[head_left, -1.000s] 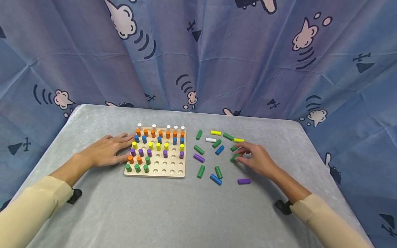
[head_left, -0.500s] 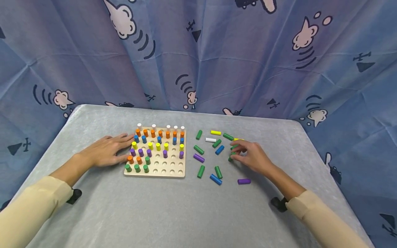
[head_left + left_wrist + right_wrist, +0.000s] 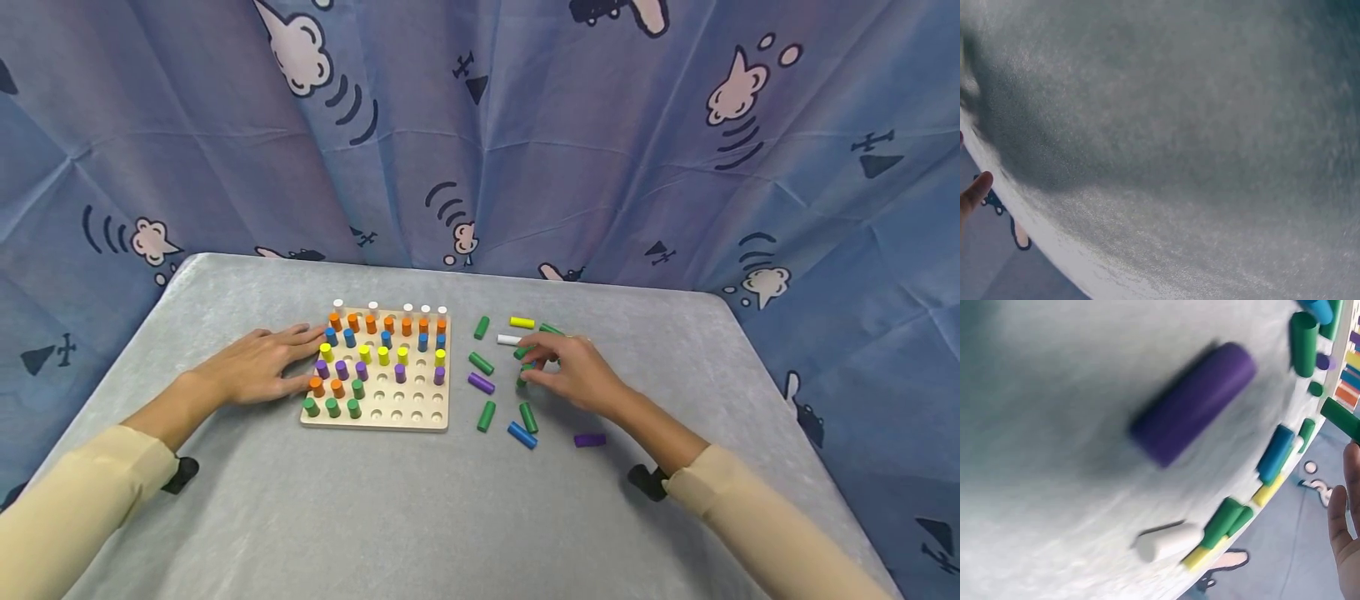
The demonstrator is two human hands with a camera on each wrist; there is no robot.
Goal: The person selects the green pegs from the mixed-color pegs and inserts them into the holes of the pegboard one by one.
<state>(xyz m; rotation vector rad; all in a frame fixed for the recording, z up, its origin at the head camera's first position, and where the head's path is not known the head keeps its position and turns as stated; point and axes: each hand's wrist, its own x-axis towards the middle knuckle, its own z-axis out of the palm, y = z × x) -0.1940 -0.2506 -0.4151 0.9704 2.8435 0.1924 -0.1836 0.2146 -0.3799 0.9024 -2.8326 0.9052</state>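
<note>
With its fingers extended, my left hand [image 3: 255,364] rests against the left edge of the wooden pegboard [image 3: 408,423]. Only a bit of that hand shows at the left border of the left wrist view. To the right of the board, my right hand [image 3: 581,375] pinches a green peg [image 3: 1340,419] between thumb and fingers, over the scattered pegs. Part of this peg shows below the fingertips in the head view. Beneath the same hand lie other pegs, partly covered. Upright on the board stand rows of white, orange, blue, yellow, purple and green pegs, with several bare holes toward the front right.
Loose pegs lie on the grey tabletop [image 3: 405,517] right of the board: a purple peg [image 3: 590,440], a blue peg [image 3: 522,434], a yellow peg [image 3: 522,322], a white peg [image 3: 507,340] and several green ones. Behind the table hangs a patterned blue curtain [image 3: 525,150].
My right hand has moved left with the green peg, from the right side of the loose pegs to over their middle. The left hand stays on the board's edge.
</note>
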